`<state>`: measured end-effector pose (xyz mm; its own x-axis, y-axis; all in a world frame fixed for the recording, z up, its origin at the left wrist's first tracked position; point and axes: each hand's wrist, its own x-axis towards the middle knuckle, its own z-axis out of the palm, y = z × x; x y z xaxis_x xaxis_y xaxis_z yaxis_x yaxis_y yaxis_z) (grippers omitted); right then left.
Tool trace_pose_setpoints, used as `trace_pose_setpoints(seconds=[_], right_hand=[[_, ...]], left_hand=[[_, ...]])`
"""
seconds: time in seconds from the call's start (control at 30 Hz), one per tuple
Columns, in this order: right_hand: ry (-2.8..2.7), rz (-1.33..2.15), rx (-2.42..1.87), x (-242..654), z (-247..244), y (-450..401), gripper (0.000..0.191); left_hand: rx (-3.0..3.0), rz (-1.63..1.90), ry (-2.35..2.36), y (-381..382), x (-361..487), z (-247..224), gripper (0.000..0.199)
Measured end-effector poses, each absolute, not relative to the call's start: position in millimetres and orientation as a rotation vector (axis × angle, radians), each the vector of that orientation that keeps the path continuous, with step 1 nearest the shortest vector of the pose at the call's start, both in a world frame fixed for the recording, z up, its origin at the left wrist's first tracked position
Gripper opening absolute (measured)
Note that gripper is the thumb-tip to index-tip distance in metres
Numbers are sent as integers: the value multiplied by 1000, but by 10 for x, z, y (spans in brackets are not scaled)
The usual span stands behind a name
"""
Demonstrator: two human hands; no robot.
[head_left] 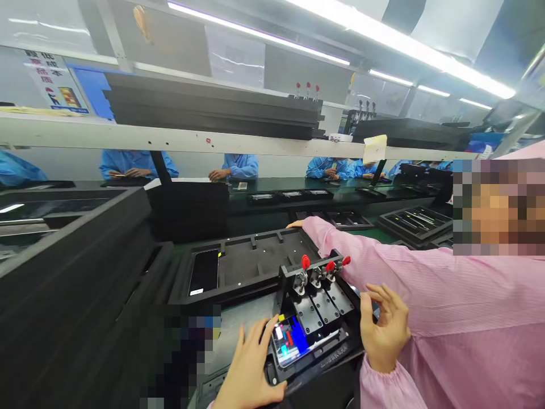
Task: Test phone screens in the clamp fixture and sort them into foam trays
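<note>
A lit phone screen with a multicoloured pattern lies at the left end of a black clamp fixture. My left hand is spread along the left edge of the fixture, its index fingertip beside the screen's upper corner near a yellow tab. Its thumb rests low by the fixture's front edge. To the right of the fixture, my right hand is raised, fingers loosely bent and thumb apart, with nothing visible in it. Metal plates and red-tipped toggle clamps stand behind the screen.
A black foam tray behind the fixture holds one dark phone screen. A co-worker's pink sleeve reaches across from the right to the tray's far side. Stacked black foam rises at left; a shelf crosses above.
</note>
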<state>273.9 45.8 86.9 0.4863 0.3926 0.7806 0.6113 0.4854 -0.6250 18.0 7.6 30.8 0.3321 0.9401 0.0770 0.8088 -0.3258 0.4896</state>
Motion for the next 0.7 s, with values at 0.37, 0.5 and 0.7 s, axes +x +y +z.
trace_pose_setpoints(seconds=[0.37, 0.5, 0.7], right_hand=[[-2085, 284, -805, 1967, 737, 97, 32], [-2584, 637, -910, 1644, 674, 325, 80], [-2881, 768, -908, 1462, 483, 585, 109]], left_hand=[[2115, 349, 1841, -391, -634, 316, 100], [2080, 400, 1899, -459, -681, 276, 98], [1922, 658, 2206, -488, -800, 200, 75]])
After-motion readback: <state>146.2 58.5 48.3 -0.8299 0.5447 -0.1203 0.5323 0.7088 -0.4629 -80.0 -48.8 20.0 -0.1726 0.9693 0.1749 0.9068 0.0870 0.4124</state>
